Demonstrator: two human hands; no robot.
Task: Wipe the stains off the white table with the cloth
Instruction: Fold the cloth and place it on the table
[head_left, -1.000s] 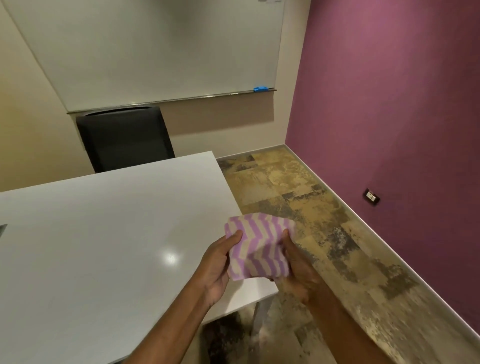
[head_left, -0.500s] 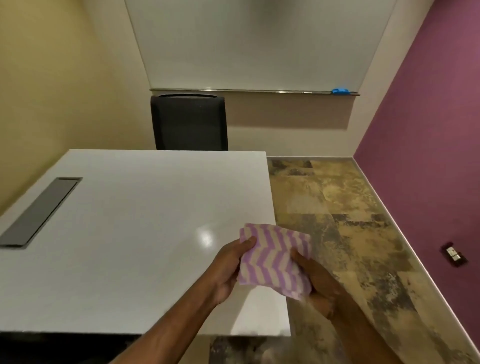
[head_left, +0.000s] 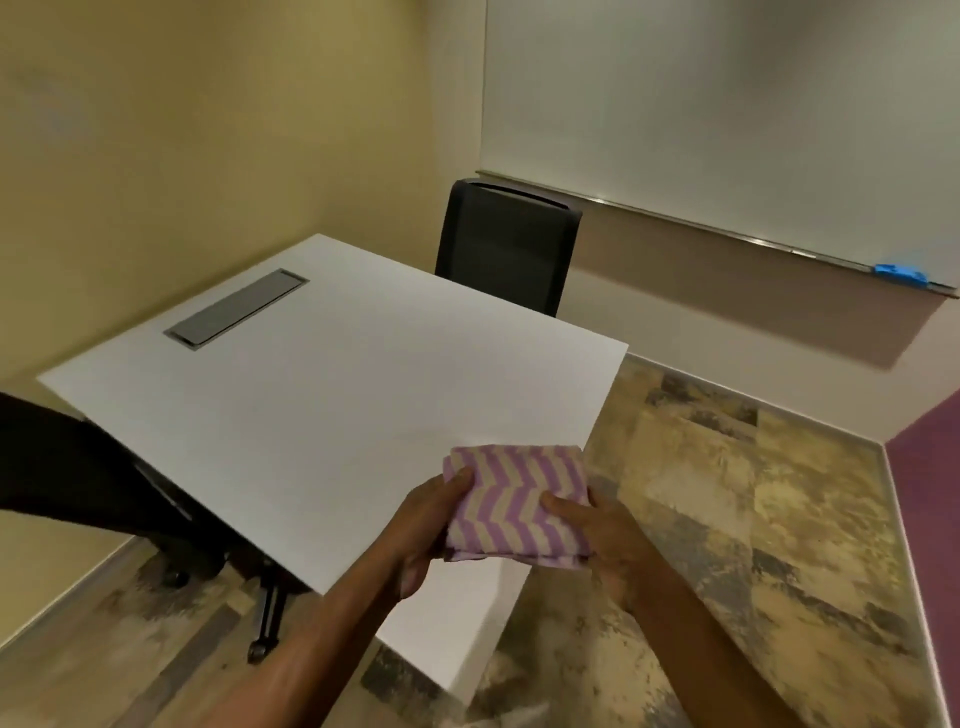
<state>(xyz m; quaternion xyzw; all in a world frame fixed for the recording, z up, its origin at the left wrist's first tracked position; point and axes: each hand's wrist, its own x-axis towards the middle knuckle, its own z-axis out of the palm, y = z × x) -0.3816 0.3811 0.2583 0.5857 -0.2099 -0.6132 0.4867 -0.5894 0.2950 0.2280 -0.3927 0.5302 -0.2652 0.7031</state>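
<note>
- Lilac-and-cream chevron cloth (head_left: 514, 506), folded into a thick square pad, sits between both hands over the right-hand edge of the white table (head_left: 337, 405), near its closest corner. It looks lifted clear of the top, not pressed to it.
- The left hand (head_left: 431, 525) grips the pad's left edge, thumb on top and the other fingers curled beneath. The right hand (head_left: 608, 545) pinches the right edge the same way, thumb laid across the top and fingers hidden under the fold.
- The step in hand, as I judge it, is readying the pad and bringing it down for a first pass. No wiping is under way.
- No stain shows on the tabletop from this angle. The surface reads as plain white, so the marks may be too faint to see here.
- To do it well, keep the folds stacked so a flat, clean face meets the table. Then move one hand on top with a flat palm to press evenly.
- Work in overlapping strokes inward from the near corner, so dirt is not pushed off the edge onto the floor.
- Steer round the grey cable hatch (head_left: 236, 306) set in the far left of the top, where a fold could snag on its rim.
- The black chair (head_left: 506, 244) stands at the far side, well apart from the hands.
</note>
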